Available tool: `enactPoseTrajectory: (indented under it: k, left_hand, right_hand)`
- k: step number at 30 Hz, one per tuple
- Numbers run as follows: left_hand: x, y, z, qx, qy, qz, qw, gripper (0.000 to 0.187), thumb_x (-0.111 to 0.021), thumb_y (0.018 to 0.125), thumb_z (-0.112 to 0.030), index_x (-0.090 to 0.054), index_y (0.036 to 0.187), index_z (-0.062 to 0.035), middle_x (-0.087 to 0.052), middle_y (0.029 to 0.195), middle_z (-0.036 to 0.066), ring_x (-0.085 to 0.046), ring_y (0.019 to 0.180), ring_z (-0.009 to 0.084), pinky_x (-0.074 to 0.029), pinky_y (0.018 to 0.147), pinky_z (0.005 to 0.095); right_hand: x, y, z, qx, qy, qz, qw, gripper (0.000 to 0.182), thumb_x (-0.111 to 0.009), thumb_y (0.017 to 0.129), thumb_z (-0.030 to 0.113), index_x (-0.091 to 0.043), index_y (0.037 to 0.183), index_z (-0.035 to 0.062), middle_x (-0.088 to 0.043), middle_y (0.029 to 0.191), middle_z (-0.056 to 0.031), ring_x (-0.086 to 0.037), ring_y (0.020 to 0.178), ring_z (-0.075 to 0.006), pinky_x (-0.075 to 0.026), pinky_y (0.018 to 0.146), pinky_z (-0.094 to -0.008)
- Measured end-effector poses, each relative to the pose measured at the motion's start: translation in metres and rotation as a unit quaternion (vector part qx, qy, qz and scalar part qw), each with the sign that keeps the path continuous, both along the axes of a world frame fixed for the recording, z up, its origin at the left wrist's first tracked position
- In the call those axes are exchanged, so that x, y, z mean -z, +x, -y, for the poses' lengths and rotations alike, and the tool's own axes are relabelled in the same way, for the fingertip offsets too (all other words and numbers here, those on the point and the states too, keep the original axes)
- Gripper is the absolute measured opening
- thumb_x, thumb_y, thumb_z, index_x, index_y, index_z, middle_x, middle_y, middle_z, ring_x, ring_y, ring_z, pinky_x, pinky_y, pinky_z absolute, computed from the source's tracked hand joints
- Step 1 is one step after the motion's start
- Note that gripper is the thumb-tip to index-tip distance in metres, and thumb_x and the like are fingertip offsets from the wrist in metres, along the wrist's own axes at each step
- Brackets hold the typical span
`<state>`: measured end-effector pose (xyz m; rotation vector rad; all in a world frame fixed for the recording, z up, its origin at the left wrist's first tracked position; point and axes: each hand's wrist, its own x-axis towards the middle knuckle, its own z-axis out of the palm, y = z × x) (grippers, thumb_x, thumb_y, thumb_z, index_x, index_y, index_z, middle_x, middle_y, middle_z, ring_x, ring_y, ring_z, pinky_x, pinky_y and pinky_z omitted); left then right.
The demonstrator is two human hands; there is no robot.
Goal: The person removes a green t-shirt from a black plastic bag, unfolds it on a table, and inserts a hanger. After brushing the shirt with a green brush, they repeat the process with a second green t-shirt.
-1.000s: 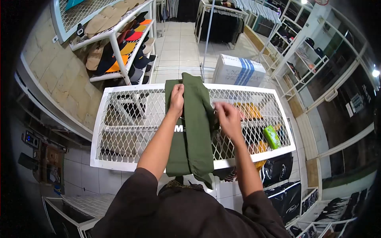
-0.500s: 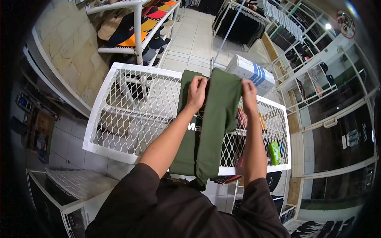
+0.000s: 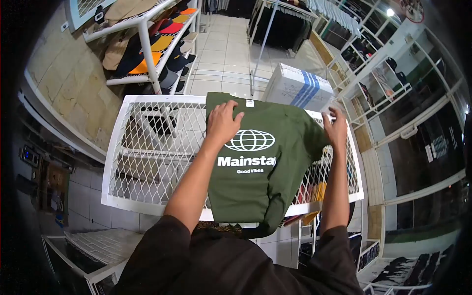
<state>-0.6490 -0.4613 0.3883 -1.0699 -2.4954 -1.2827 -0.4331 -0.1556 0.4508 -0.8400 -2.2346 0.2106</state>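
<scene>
A dark green shirt (image 3: pixel 246 189) lies on the white wire-mesh table (image 3: pixel 115 196), its collar and white label toward the far edge. A white globe print and white lettering show on its front; the last letters are partly covered by a fold. The left side is folded in to a straight edge, while the right side spreads out in loose creases. My left hand (image 3: pixel 223 123) rests on the shirt's upper left, thumb and fingers apart. Just off the shirt's right edge, above the mesh, my right hand (image 3: pixel 336 129) is open with its fingers spread.
Beyond the table's right half stands a white box (image 3: pixel 300 88) with blue stripes. Caps fill a white shelf rack (image 3: pixel 147 49) at the far left. Dark clothes (image 3: pixel 280 29) hang at the back, and a glass door (image 3: pixel 427 152) is on the right.
The shirt's right part has been unfolded to the right, uncovering the print and collar. My right hand has moved right and let go of the shirt; my left hand has shifted slightly left.
</scene>
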Motion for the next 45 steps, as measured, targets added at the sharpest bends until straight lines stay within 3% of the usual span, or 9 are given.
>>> enactPoseTrajectory:
  k: [9,15,23,26,28,29,32,36,45]
  left_hand:
    - [-0.065,0.164,0.160,0.043,-0.163,0.146,0.975,0.049,-0.075,0.091,-0.030,-0.060,0.129,-0.0044,-0.065,0.062,0.008,-0.066,0.056,0.0263,-0.051,0.058,0.0386]
    - [-0.037,0.236,0.199,-0.031,-0.130,0.148,0.980,0.071,-0.076,0.090,-0.024,-0.043,0.150,-0.0038,-0.070,0.067,0.009,-0.071,0.063,0.0284,-0.055,0.065,0.0383]
    - [-0.015,0.251,0.187,-0.061,0.056,0.177,0.981,0.079,-0.071,0.092,-0.007,-0.030,0.159,-0.0072,-0.067,0.079,0.010,-0.068,0.073,0.0205,-0.054,0.070,0.0340]
    - [-0.008,0.243,0.195,-0.046,0.182,0.149,0.971,0.066,-0.061,0.096,0.000,-0.033,0.156,-0.0046,-0.059,0.084,0.004,-0.055,0.074,0.0090,-0.048,0.071,0.0254]
    - [-0.020,0.240,0.201,-0.068,0.314,0.209,0.924,0.054,-0.053,0.100,0.002,-0.038,0.151,-0.0025,-0.053,0.087,0.001,-0.049,0.072,0.0045,-0.042,0.066,0.0213]
    - [-0.022,0.238,0.206,-0.062,0.308,0.207,0.926,0.046,-0.047,0.102,0.004,-0.041,0.148,-0.0010,-0.049,0.090,0.000,-0.045,0.071,0.0012,-0.037,0.062,0.0188]
    - [-0.013,0.242,0.213,-0.027,0.272,0.223,0.936,0.045,-0.048,0.102,0.003,-0.041,0.147,0.0001,-0.049,0.090,0.000,-0.045,0.070,0.0001,-0.035,0.060,0.0182]
    - [0.017,0.255,0.219,-0.047,0.231,0.285,0.929,0.048,-0.057,0.099,0.001,-0.043,0.145,0.0008,-0.050,0.094,0.002,-0.049,0.070,0.0020,-0.041,0.061,0.0184]
    - [0.041,0.263,0.219,-0.102,0.277,0.309,0.904,0.038,-0.069,0.096,-0.008,-0.047,0.126,0.0008,-0.056,0.107,0.010,-0.058,0.084,0.0114,-0.051,0.076,0.0264]
  right_hand:
    - [0.053,0.126,0.190,0.029,-0.254,-0.022,0.966,0.026,-0.076,0.091,0.027,-0.072,0.085,0.0021,-0.069,0.074,-0.0136,-0.066,0.065,-0.0266,-0.050,0.064,-0.0399]
    - [0.058,0.125,0.222,0.028,-0.147,0.044,0.988,0.029,-0.078,0.085,0.036,-0.069,0.083,0.0083,-0.065,0.088,-0.0101,-0.057,0.090,-0.0333,-0.038,0.087,-0.0465]
    - [0.058,0.116,0.208,-0.062,-0.304,-0.118,0.943,0.028,-0.068,0.097,0.025,-0.059,0.091,-0.0008,-0.060,0.068,-0.0087,-0.055,0.060,-0.0216,-0.046,0.060,-0.0343]
    - [0.108,0.120,0.144,-0.109,-0.421,-0.220,0.873,0.025,-0.062,0.100,0.027,-0.062,0.101,0.0016,-0.070,0.096,-0.0128,-0.065,0.078,-0.0189,-0.052,0.071,-0.0323]
    - [0.069,0.126,0.147,-0.157,-0.712,-0.425,0.536,0.028,-0.058,0.102,0.028,-0.065,0.111,0.0028,-0.070,0.112,-0.0136,-0.068,0.095,-0.0210,-0.055,0.083,-0.0337]
    - [0.059,0.139,0.140,-0.117,-0.723,-0.375,0.569,0.037,-0.052,0.104,0.028,-0.062,0.127,0.0006,-0.070,0.121,-0.0147,-0.065,0.114,-0.0287,-0.052,0.102,-0.0427]
    - [0.035,0.155,0.141,-0.143,-0.600,-0.313,0.722,0.033,-0.069,0.097,0.033,-0.064,0.109,0.0023,-0.066,0.099,-0.0067,-0.063,0.092,-0.0189,-0.052,0.082,-0.0345]
    - [0.033,0.164,0.158,0.093,-0.044,-0.117,0.988,0.040,-0.080,0.086,0.028,-0.061,0.110,0.0023,-0.063,0.102,-0.0154,-0.062,0.091,-0.0279,-0.050,0.083,-0.0383]
    - [0.044,0.117,0.194,-0.054,0.039,0.045,0.997,0.026,-0.074,0.088,0.025,-0.073,0.106,0.0064,-0.065,0.104,-0.0179,-0.060,0.099,-0.0373,-0.049,0.084,-0.0488]
